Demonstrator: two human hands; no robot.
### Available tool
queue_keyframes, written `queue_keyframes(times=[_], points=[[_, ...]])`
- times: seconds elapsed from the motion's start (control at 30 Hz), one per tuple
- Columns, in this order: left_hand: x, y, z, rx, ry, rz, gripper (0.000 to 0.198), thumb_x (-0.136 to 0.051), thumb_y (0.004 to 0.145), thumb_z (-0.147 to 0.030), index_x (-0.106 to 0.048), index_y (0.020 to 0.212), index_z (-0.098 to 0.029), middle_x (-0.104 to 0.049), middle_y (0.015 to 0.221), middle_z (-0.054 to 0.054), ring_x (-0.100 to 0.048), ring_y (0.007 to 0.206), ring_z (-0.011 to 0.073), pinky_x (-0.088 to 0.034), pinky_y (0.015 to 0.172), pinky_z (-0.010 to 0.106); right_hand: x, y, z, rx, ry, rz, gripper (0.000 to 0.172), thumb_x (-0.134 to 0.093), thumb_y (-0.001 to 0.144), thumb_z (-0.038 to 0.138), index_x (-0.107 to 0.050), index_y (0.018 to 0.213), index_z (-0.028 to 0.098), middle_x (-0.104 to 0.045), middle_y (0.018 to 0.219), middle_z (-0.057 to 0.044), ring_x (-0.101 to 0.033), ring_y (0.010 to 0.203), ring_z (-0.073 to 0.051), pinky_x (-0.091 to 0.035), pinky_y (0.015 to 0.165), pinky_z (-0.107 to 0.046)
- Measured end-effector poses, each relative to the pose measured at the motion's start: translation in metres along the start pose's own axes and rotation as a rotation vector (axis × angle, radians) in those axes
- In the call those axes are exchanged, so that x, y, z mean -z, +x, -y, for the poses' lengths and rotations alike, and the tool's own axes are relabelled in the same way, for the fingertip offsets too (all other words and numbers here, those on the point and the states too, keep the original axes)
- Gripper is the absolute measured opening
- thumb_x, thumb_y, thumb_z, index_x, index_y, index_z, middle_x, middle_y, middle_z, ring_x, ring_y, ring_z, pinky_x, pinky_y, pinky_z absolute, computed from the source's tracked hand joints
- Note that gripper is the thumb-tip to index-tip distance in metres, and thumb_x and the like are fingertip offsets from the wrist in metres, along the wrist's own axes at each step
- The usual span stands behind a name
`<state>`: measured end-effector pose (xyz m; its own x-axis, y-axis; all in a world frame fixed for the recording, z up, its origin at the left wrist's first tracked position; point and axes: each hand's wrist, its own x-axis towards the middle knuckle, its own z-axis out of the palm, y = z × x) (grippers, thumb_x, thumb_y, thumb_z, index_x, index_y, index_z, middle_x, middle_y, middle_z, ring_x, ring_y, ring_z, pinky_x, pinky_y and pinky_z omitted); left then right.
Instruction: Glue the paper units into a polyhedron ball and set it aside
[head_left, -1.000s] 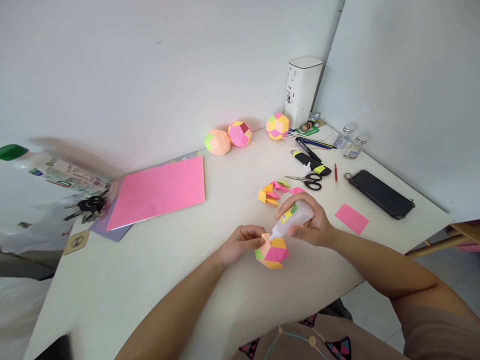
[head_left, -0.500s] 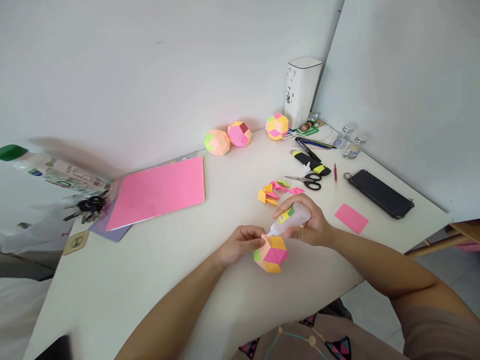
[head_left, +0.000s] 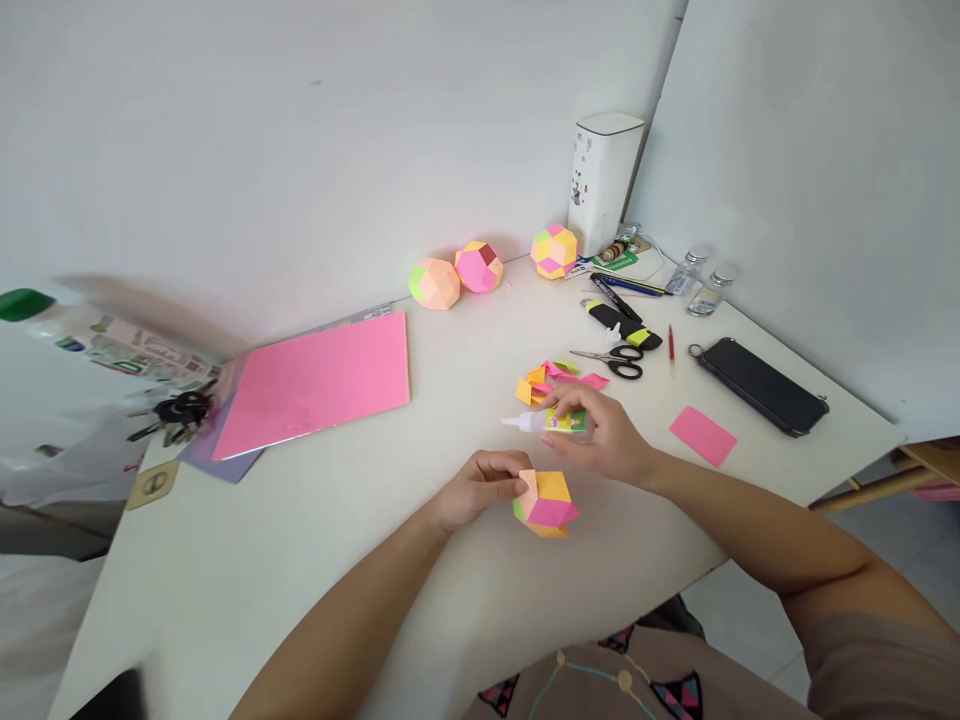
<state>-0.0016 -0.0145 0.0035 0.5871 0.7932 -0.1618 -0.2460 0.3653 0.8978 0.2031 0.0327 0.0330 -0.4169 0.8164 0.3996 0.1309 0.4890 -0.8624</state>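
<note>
My left hand (head_left: 487, 488) pinches the upper left edge of a partly built folded-paper ball (head_left: 549, 510) with orange, pink, peach and green faces. A clear glue bottle (head_left: 559, 423) with a yellow-green label lies sideways in the grip of my right hand (head_left: 604, 432), its pointed nozzle aimed left. The bottle is above the ball and apart from it. Just beyond the bottle sit several loose folded paper pieces (head_left: 534, 385) in orange, pink and green, partly hidden by my right hand.
Three finished paper balls (head_left: 480, 268) stand along the wall. Scissors (head_left: 626, 362), a black-and-yellow cutter (head_left: 622, 325), a black case (head_left: 765, 387) and a pink paper slip (head_left: 703, 436) lie on the right. Pink sheets (head_left: 315, 385) and keys (head_left: 184, 412) are on the left.
My right hand has drawn the glue bottle away from the ball and turned it level, with the nozzle pointing left. The ball has tilted slightly in my left hand.
</note>
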Motion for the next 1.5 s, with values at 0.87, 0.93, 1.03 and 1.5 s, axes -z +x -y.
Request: queue_keyframes(times=[0.87,0.93,1.03,1.5], points=[[0.005,0.0,0.004,-0.011,-0.016,0.03,0.009,-0.069,0.075,-0.025,-0.073,0.077,-0.017,-0.065,0.085,0.007,-0.059,0.082,0.0189,-0.045,0.075,0.034,0.009,0.001,0.016,-0.636,0.271,0.597,0.025,-0.059,0.082,0.039,-0.056,0.093,0.016,-0.06,0.07,0.0,-0.052,0.051,-0.007,-0.041,0.039,-0.016],[0.005,0.0,0.004,-0.013,-0.011,0.019,0.009,-0.069,0.074,-0.026,-0.073,0.074,-0.017,-0.064,0.083,0.006,-0.059,0.08,0.018,-0.045,0.074,0.033,0.009,0.001,0.013,-0.637,0.276,0.587,0.025,-0.062,0.079,0.033,-0.058,0.097,0.016,-0.06,0.075,-0.001,-0.052,0.054,-0.007,-0.043,0.04,-0.016],[0.004,0.0,0.003,-0.01,-0.001,0.009,0.01,-0.07,0.074,-0.026,-0.073,0.072,-0.016,-0.064,0.082,0.006,-0.058,0.077,0.0166,-0.044,0.073,0.032,0.008,0.001,0.01,-0.619,0.281,0.592,0.028,-0.064,0.077,0.027,-0.061,0.102,0.016,-0.057,0.075,0.0,-0.051,0.056,-0.007,-0.043,0.041,-0.015],[0.001,0.002,0.003,-0.022,-0.052,-0.034,0.01,-0.07,0.073,-0.026,-0.072,0.072,-0.016,-0.067,0.085,0.008,-0.06,0.08,0.0201,-0.045,0.074,0.035,0.008,0.0,0.001,-0.603,0.42,0.566,0.02,-0.065,0.078,0.026,-0.066,0.094,0.016,-0.057,0.064,0.003,-0.052,0.051,-0.007,-0.047,0.05,-0.021]])
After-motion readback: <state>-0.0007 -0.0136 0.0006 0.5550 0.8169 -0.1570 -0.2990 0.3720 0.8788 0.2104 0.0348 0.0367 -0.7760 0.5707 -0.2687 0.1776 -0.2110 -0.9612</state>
